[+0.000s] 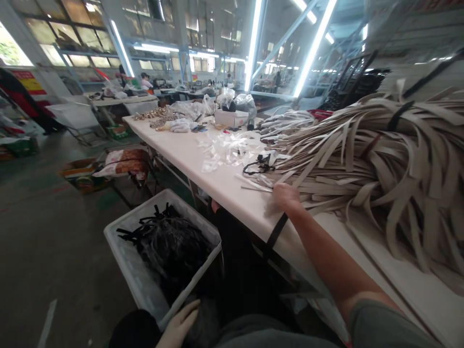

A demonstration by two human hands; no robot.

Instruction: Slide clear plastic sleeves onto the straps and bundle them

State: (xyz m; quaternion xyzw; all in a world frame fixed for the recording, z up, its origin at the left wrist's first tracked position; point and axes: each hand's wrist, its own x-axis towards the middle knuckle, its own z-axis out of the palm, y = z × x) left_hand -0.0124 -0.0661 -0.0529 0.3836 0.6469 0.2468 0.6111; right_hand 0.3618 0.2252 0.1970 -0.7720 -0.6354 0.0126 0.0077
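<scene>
My right hand [286,195] is closed at the table's front edge, beside the tips of a large heap of beige strips [362,145]. A black strap [277,234] hangs over the edge just below it; what the fingers hold is too blurred to make out. My left hand [181,324], pale as if gloved, is low at the near rim of a white plastic bin [136,278], fingers extended and slightly apart. Black strips [170,246] fill much of the bin. A black cord tangle [263,164] lies on the table just beyond my right hand.
Clear plastic scraps [228,147], a white box [231,118] and bagged parts stand farther back on the pale table [181,150]. A padded stool [126,162] and a cardboard box [78,174] are left of the table. People sit in the background.
</scene>
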